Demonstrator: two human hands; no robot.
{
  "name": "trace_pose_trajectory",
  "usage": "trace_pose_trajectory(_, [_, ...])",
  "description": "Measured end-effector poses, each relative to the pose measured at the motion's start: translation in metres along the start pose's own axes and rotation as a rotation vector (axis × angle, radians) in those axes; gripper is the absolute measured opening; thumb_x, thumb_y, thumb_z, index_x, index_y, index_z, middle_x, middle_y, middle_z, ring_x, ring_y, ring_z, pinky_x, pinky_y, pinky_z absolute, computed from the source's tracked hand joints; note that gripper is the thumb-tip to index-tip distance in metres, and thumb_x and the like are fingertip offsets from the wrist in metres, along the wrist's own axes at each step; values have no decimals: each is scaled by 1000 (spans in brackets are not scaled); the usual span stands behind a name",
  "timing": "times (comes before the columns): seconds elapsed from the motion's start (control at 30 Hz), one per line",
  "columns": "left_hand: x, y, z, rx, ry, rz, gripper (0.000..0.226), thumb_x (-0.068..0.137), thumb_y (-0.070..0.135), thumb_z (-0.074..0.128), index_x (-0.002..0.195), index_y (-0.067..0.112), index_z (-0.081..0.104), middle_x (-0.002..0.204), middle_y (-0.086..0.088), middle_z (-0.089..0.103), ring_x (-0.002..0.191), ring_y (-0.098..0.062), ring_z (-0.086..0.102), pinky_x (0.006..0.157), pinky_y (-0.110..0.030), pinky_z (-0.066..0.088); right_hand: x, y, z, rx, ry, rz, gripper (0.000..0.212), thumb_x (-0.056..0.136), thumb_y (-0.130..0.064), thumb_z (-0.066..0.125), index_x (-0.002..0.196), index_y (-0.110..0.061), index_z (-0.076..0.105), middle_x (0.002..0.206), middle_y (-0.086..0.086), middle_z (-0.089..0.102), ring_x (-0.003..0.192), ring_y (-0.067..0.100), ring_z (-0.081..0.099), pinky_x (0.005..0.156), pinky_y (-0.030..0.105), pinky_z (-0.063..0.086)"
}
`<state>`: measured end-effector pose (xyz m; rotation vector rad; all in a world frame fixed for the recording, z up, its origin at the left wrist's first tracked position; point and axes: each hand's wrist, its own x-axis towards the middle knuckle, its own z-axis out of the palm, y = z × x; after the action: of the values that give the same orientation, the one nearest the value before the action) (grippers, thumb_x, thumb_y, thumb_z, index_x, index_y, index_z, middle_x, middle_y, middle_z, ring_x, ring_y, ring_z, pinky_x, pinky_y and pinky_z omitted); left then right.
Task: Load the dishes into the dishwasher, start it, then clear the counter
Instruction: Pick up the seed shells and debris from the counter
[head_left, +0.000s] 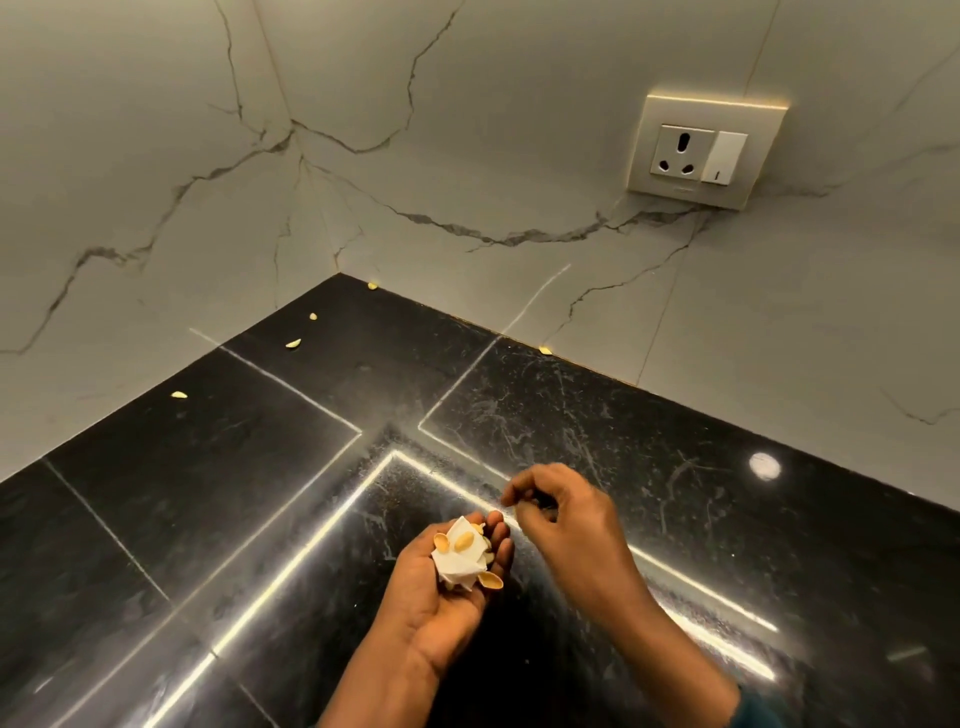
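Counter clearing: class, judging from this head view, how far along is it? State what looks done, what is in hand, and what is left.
Done: the near black counter shows no shells. In hand: the left hand cups a crumpled tissue with gathered shells, while the right hand hovers beside it, fingers curled. Left: five loose shells along the wall, such as one at the left edge and one on the right.

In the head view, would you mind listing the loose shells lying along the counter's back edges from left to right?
shell nearest the left wall → curved shell → small shell → corner shell → shell by the right wall
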<state>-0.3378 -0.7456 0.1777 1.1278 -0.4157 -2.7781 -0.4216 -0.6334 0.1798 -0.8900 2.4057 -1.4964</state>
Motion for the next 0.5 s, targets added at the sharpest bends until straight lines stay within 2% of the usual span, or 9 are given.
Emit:
trace_pose_trajectory(0.13, [7,9,0,-20,17,46,16,88,8,48,81,1,61,69,-13,64,57,-19,63,52,-28,55,1,-10,17,-230,-94,-211,20,87,-9,66,95,-26,73,93,-15,64,90,1,53,74,15,45])
trace_pose_trajectory(0.2, [10,16,1,-40,15,55,14,87,7,48,80,2,60,67,-11,63,56,-18,62,51,-26,54,6,-8,22,-250,-95,-238,22,88,-13,68,105,-27,73,98,-18,67,94,-2,52,78,11,42])
trace_pose_trajectory(0.27, [13,21,1,-75,-8,49,16,85,5,48,82,-3,61,69,-15,66,57,-21,66,52,-29,57,10,-9,23,-160,-55,-218,27,88,-10,69,109,-25,72,101,-18,68,97,-3,58,81,12,47])
trace_pose_trajectory(0.4, [27,35,1,-143,-60,-12,25,76,6,49,94,-7,61,87,-24,68,75,-31,67,71,-40,57,42,-4,16,-80,139,-134,26,91,-9,63,112,-21,70,105,-12,68,96,-2,61,81,14,51])
trace_pose_trajectory(0.5, [39,48,4,-162,-80,-26,25,75,6,50,91,-7,63,90,-23,67,81,-30,64,74,-41,55,89,22,8,-170,228,-18,26,94,-10,60,116,-20,67,109,-7,68,93,1,61,84,17,50])
